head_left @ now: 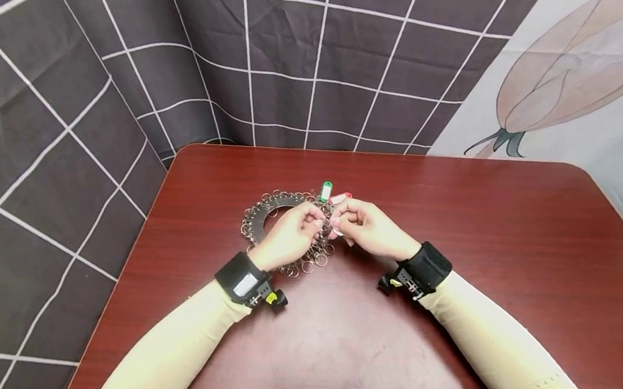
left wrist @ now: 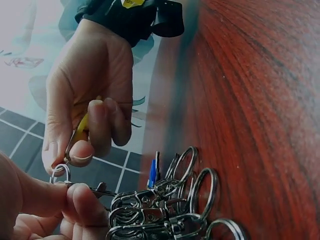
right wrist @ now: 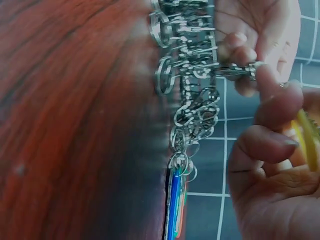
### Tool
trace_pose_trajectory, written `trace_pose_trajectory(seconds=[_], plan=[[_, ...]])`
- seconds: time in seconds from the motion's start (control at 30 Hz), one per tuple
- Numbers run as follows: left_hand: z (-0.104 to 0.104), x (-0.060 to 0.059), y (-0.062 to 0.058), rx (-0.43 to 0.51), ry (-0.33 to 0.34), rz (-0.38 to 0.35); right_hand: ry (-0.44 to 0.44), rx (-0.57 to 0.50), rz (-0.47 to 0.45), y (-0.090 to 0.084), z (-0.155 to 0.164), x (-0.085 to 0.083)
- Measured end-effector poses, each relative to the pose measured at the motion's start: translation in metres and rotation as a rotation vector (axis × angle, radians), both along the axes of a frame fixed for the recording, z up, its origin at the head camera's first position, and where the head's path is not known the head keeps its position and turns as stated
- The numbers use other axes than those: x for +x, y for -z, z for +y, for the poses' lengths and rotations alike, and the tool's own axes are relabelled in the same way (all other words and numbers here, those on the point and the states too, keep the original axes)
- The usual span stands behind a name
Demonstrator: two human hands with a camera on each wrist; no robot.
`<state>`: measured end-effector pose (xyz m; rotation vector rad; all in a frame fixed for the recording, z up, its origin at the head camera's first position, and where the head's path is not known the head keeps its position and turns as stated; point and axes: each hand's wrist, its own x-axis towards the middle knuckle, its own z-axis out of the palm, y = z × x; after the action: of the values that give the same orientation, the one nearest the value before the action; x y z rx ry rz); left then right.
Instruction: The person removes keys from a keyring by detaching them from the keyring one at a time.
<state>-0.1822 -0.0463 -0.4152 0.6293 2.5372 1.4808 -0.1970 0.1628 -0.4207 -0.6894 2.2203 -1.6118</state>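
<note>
Ring (left wrist: 62,167) was pinched by the left hand (head_left: 291,233) beside clustered clasps (left wrist: 150,215), yellow tag (left wrist: 81,125) (loop (left wrist: 69,144) foremost) held by the right hand (head_left: 375,229); the ring was presumably best kept steady while being worked

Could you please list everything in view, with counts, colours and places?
Table: 1, reddish-brown, under the hands
Flat ring: 1, grey, on table
Clasps with rings: many, silver, around flat ring
Green tag: 1, green, beyond hands
Red tag: 1, red, beside green
Blue tag: 1, blue, beside red
Yellow tag: 1, yellow, in right hand
Grid cloth: count unclear, dark grey and white, behind table
Floral cloth: 1, mostly white, far right
Wrist straps: 2, black, on wrists
Sleeves: 2, cream, on arms
Left hand, right hand: 2, bare, mid-table
</note>
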Motion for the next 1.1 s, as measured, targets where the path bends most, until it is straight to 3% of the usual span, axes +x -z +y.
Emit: trace_pose_trajectory(seconds=[0.2, 0.43, 0.77, 0.93, 1.1], plan=[[0.0008, 0.0008, -0.0026, 0.003, -0.044, 0.043, 0.057, -0.039, -0.003, -0.0001, -0.0033, 0.0027], [0.0013, 0.001, -0.0012, 0.004, -0.041, 0.106, 0.093, -0.062, -0.018, -0.0021, -0.0051, 0.0026], [-0.0038, -0.0015, -0.0039, 0.014, -0.013, -0.004, 0.122, -0.116, -0.011, -0.0003, -0.0103, 0.0017], [-0.0023, -0.0002, -0.0043, 0.041, -0.011, 0.01, 0.101, -0.112, -0.007, -0.001, -0.0103, 0.0039], [-0.0017, -0.0009, -0.0029, 0.138, -0.059, 0.054, 0.089, -0.046, -0.003, -0.0087, -0.0107, 0.0066]])
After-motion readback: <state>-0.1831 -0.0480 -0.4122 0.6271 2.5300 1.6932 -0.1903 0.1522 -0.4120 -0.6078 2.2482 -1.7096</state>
